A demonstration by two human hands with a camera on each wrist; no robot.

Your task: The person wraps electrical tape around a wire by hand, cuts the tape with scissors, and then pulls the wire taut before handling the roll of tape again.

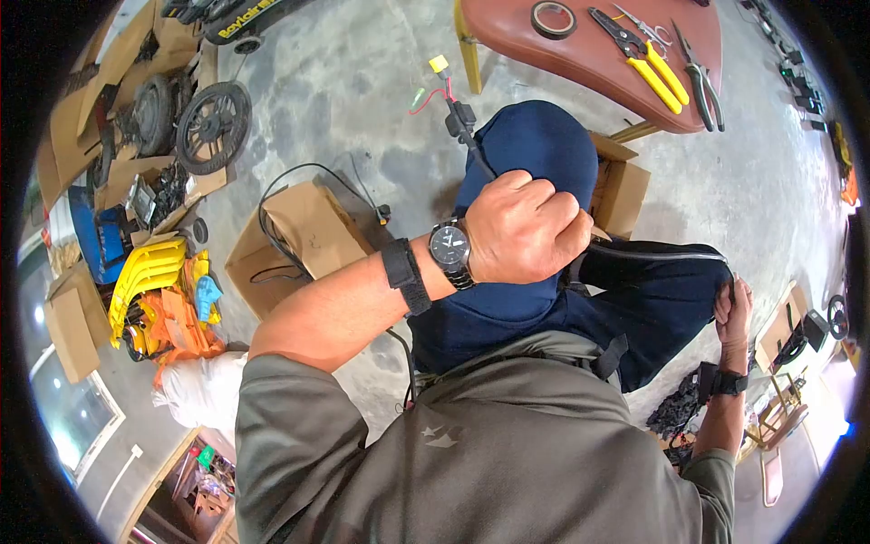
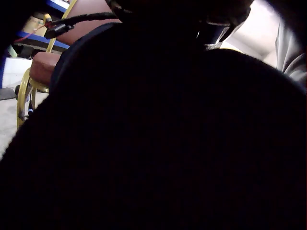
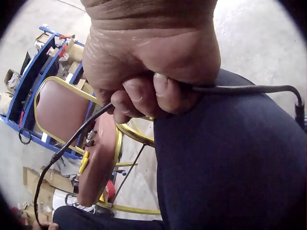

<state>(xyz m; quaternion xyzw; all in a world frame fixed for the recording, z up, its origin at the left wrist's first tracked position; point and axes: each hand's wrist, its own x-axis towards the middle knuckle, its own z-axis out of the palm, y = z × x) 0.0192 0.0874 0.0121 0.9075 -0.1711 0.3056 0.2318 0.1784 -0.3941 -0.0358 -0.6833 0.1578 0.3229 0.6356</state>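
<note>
grey concrete floor (image 1: 362, 82), cardboard boxes (image 1: 304, 240), red chair seat (image 1: 580, 45)

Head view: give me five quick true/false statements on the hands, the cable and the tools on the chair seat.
1. The left hand grips the black cable in a fist. True.
2. The right hand is open and touches nothing. False: its fingers curl round the cable's other end beside the knee.
3. Yellow-handled pliers lie on the red chair seat. True.
4. The tape roll lies on the floor. False: it lies on the chair seat.
5. A wristwatch sits on the left wrist. True.
</note>
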